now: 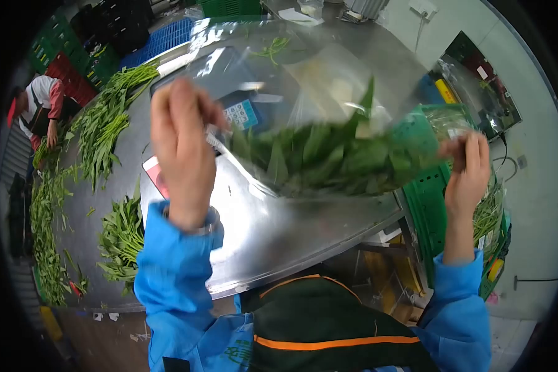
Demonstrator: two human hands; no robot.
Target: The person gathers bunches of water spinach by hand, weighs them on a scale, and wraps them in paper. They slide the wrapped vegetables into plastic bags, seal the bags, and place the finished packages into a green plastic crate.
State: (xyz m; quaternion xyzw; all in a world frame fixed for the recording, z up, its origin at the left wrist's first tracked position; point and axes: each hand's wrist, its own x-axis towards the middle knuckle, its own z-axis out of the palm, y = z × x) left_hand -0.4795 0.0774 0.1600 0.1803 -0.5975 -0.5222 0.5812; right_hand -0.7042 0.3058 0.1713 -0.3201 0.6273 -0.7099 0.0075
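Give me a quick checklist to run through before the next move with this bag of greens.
1. Right hand gripping the bag: ok, fingers pinched at its end.
2. Left hand gripping the bag: cannot tell, motion blur.
3. Bag sealed: cannot tell, its ends are too blurred.
4. Bare patch of metal table on the near side: ok, visible.
5. Co-worker clear of both hands: ok, over at the table's far left.

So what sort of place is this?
Probably a vegetable-packing workroom: long-leaved green bunches lie on a grey metal table, a clear plastic bag of green leaves is held over it, and a perforated green plastic crate stands beside it.
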